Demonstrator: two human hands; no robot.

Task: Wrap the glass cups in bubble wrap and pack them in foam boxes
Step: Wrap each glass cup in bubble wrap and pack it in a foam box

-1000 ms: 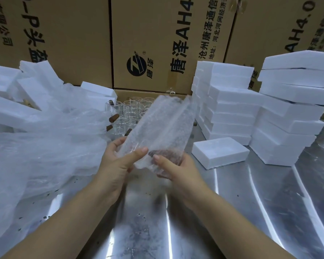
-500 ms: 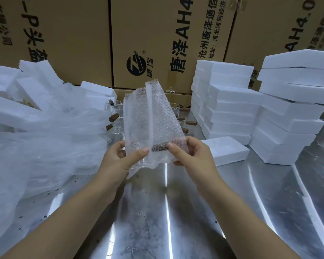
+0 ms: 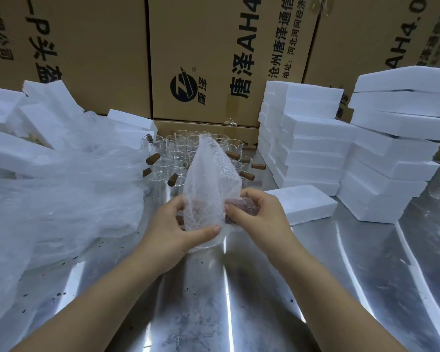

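Head view, left to right: loose foam slabs [image 3: 15, 153] and a heap of clear plastic film [image 3: 61, 204] fill the left of the steel desk [image 3: 214, 306]. Left hand [image 3: 167, 231] grips the body of one glass cup [image 3: 206, 245] through the bubble wrap [image 3: 208, 184], thumb across the near face, the other fingers behind it and mostly hidden. Cup is held just above the desk, dead centre, between the two hands. A sliver of clear glass shows below the left thumb; can't tell if it's rim or base. Free end of the wrap stands up as a peaked flap, leaning away from the person, not closed. Behind it sits a cluster of bare cups [image 3: 178, 151] with brown handles sticking out. The held cup's wooden handle [image 3: 243, 209] runs out to the right, already under wrap, and the right hand [image 3: 263, 219] has its fingers [image 3: 254, 199] curled round it. So the bundle's long axis is roughly left-right, handle end toward the right hand. Judgement: wrap step is partway done, and the flap needs folding down over the cup before boxing. A single foam box [image 3: 302, 203] lies on the desk just beside the right hand, on its far right side, so the right hand is the nearer one for the transfer. Two foam stacks [image 3: 308, 138] sit further right, cartons [image 3: 214, 47] along the back.
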